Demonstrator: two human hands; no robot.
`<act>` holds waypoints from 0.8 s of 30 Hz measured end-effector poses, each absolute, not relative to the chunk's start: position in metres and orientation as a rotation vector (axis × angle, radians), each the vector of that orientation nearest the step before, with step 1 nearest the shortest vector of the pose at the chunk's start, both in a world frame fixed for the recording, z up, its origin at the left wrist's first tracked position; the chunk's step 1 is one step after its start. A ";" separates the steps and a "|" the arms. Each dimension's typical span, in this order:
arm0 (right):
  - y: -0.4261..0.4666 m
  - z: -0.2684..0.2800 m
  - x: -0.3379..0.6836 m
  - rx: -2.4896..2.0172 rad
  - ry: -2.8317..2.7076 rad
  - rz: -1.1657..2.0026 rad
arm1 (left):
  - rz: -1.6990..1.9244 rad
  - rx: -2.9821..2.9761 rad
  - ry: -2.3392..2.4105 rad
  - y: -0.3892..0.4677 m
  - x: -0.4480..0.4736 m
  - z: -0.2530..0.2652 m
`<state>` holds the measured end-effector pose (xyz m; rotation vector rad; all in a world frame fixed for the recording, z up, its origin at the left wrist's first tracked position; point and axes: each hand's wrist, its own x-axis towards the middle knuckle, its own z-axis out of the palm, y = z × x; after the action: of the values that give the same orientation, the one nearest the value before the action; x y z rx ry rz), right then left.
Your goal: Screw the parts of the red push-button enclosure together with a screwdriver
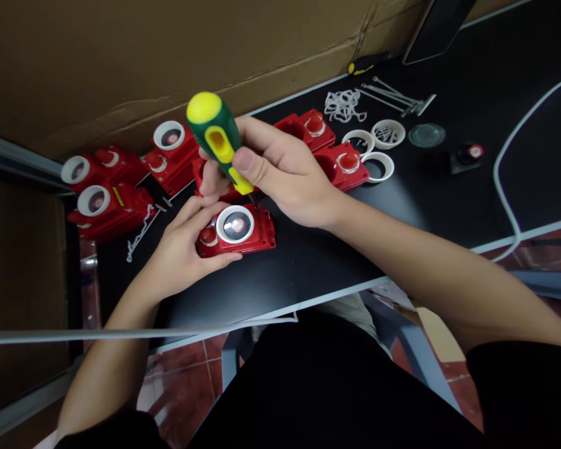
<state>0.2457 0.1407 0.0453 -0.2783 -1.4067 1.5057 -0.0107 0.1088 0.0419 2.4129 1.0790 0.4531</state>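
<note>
My right hand [280, 168] is closed round a green and yellow screwdriver [219, 140]. Its shaft points down at the far edge of a red alarm box [262, 231]; whether the tip sits in a screw I cannot tell. The box lies on the black table, with a white ring around a dark round centre and a small red dome at its left end. My left hand [182, 243] grips the left end of this box, thumb along the near side and fingers along the far side.
Similar red boxes [116, 209] stand at the left and behind my hands. White rings [378, 167], a cup of screws [388, 134], white cord [343, 106], metal rods [397, 96], a glass disc [427, 135] and a small black part [466, 157] lie to the right. A cardboard wall [168, 50] borders the back.
</note>
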 end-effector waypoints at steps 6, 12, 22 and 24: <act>0.146 0.032 0.244 -0.450 -1.398 1.266 | 0.470 2.408 1.088 0.108 -0.011 0.041; 0.148 0.035 0.248 -0.440 -1.325 1.243 | 0.445 2.387 1.071 0.109 -0.010 0.043; 0.138 0.044 0.255 -0.508 -1.599 1.132 | 0.461 2.387 1.079 0.109 -0.010 0.041; 0.141 0.040 0.253 -0.589 -1.622 1.010 | 0.471 2.385 1.078 0.109 -0.011 0.040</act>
<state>0.2529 0.1409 0.0399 -0.5890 -1.6220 1.0100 -0.0107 0.1089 0.0402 2.3847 1.0779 0.4708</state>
